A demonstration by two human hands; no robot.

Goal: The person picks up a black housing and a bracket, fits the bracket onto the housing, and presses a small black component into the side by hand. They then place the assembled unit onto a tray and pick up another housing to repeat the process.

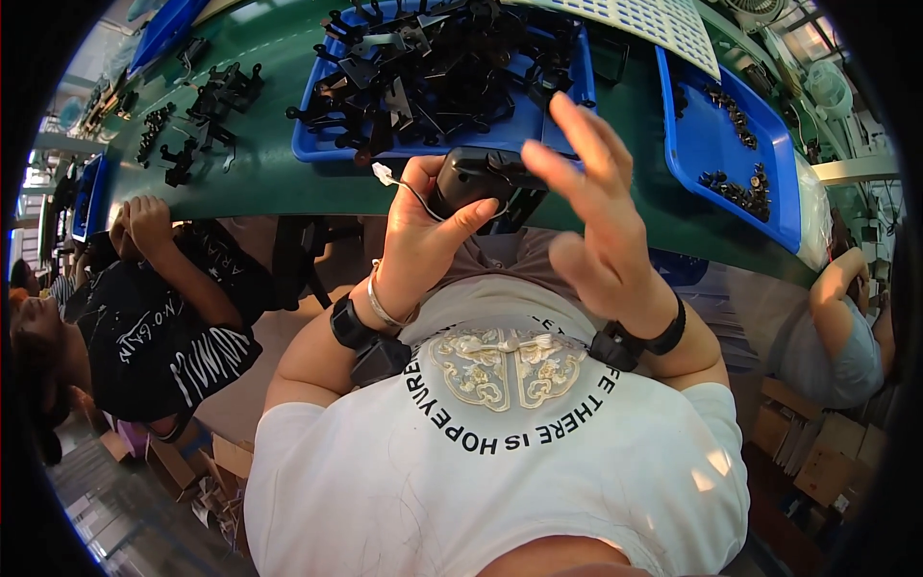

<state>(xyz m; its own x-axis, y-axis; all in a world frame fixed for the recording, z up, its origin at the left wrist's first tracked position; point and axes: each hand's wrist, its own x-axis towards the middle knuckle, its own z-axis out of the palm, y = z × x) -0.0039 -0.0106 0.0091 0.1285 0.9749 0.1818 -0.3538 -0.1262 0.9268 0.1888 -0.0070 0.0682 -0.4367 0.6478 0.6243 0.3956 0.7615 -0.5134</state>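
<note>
My left hand (420,236) is wrapped round a rounded black plastic part (463,181), thumb across its near side. From that part runs a thin cable ending in a small white connector (384,174), which sticks out to the left of my fingers. Just right of the part, my right hand (608,216) is raised with its fingers spread and somewhat blurred. Nothing shows in it. One fingertip overlaps the part's right end, and I cannot tell whether it touches.
A blue tray (306,144) heaped with black brackets stands on the green table (260,188). Another blue tray (687,163) at right holds small dark pieces. More black parts (226,96) lie at left. People (159,308) sit at both sides.
</note>
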